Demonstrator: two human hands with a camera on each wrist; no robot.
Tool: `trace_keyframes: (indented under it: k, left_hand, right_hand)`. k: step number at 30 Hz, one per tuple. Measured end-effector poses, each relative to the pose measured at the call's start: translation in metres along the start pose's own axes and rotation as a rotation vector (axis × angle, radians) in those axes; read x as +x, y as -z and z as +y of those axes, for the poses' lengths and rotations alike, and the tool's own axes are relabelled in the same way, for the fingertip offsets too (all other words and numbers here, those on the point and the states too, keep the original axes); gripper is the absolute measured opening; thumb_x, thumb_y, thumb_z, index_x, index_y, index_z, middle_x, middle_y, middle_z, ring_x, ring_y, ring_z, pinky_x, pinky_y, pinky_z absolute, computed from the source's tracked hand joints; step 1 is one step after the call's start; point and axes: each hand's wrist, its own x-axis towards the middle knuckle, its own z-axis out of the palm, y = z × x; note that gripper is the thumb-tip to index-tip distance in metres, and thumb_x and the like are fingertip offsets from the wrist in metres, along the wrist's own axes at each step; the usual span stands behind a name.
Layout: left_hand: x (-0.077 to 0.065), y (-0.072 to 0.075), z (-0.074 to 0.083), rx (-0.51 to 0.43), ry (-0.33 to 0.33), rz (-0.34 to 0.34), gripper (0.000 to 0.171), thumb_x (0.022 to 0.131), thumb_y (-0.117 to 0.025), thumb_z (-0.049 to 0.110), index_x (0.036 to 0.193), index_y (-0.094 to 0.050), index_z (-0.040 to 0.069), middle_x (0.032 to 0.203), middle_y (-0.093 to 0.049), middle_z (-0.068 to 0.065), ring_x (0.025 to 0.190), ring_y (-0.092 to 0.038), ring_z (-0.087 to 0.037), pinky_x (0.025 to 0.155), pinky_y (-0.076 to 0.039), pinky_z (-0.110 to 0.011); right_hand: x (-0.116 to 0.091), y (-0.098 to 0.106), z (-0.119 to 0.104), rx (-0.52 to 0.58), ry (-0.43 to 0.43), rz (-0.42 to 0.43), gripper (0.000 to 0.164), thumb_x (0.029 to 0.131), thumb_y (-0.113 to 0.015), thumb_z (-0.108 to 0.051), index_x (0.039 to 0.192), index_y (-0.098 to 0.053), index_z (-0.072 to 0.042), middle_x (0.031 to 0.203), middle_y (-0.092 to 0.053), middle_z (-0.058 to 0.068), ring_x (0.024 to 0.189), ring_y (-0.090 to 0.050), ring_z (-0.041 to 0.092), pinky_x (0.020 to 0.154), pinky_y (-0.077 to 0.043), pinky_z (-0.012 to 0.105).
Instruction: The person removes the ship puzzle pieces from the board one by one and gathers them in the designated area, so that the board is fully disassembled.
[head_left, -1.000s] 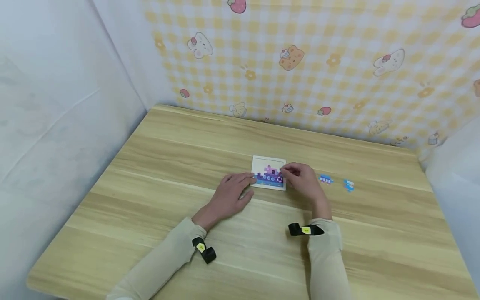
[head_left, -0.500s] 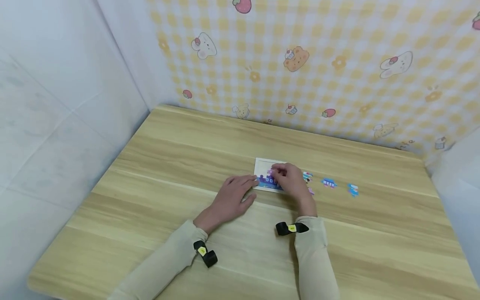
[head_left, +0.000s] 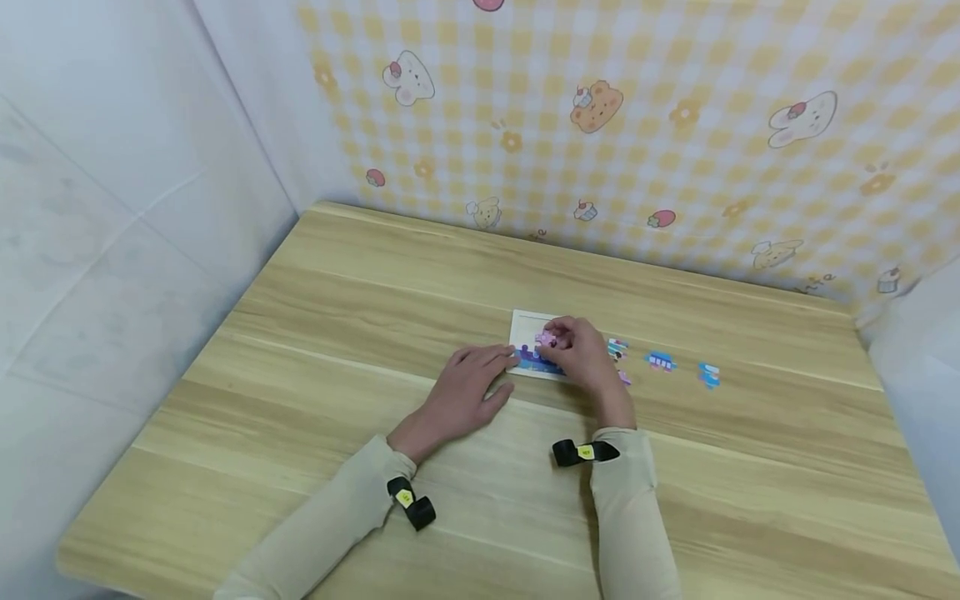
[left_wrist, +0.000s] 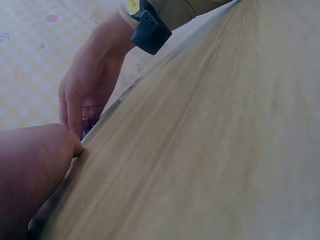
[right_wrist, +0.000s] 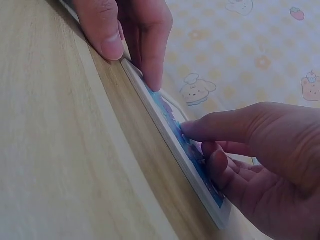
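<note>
A small jigsaw puzzle in a white frame lies on the wooden table, its lower part filled with blue and purple pieces. My left hand is flat beside it, fingers fairly straight, fingertips at the frame's left edge. Over the right part of the puzzle, my right hand pinches a pink puzzle piece between thumb and fingers. The right wrist view shows the frame's near edge side-on, with the right thumb close over the pieces. The right hand hides the frame's right side.
Several loose pieces lie to the right: a multicoloured piece, a pink piece, a blue piece with white windows and a light blue piece. A checked curtain hangs behind the table.
My right hand has moved left from the frame's right edge onto the pink part of the puzzle, uncovering loose pieces beside it. The left hand stays at the frame.
</note>
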Motion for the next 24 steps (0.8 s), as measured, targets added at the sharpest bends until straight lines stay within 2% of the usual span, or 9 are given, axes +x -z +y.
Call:
trace_keyframes:
  k: [5,11,17,24]
  left_hand:
    - [0.0003,0.0010,0.0003,0.004,0.000,0.002,0.044,0.106,-0.056,0.032,0.145,-0.060,0.012,0.153,-0.054,-0.006,0.142,-0.048,-0.023,0.117,-0.035,-0.046]
    - [0.0004,0.0000,0.0008,0.008,0.007,-0.001,0.044,0.107,-0.056,0.032,0.145,-0.060,0.013,0.153,-0.054,-0.004,0.143,-0.047,-0.021,0.117,-0.034,-0.045]
    - [0.0010,-0.0007,0.0015,0.011,0.012,-0.008,0.044,0.107,-0.054,0.032,0.146,-0.059,0.013,0.154,-0.054,-0.004,0.143,-0.046,-0.021,0.118,-0.033,-0.045]
    - [0.0009,-0.0023,0.0017,0.006,0.011,0.005,0.043,0.106,-0.056,0.031,0.145,-0.060,0.012,0.153,-0.055,-0.004,0.143,-0.047,-0.021,0.117,-0.034,-0.045]
  right_hand:
    - [-0.0011,0.0009,0.0005,0.033,-0.012,0.002,0.035,0.093,-0.079,-0.015,0.123,-0.066,-0.003,0.101,-0.064,0.013,0.085,-0.056,0.022,0.072,-0.047,0.029]
    - [-0.0031,0.0027,0.0024,0.111,0.005,-0.005,0.027,0.098,-0.073,-0.014,0.123,-0.067,-0.007,0.098,-0.068,0.014,0.076,-0.058,0.021,0.065,-0.049,0.026]
    - [-0.0040,0.0042,0.0045,0.187,0.028,-0.005,0.025,0.104,-0.062,-0.009,0.126,-0.071,-0.002,0.093,-0.070,0.015,0.067,-0.060,0.018,0.060,-0.052,0.024]
    - [-0.0032,0.0030,0.0071,0.228,-0.012,0.012,0.023,0.103,-0.064,-0.010,0.120,-0.070,0.003,0.095,-0.072,0.017,0.067,-0.062,0.016,0.061,-0.054,0.022]
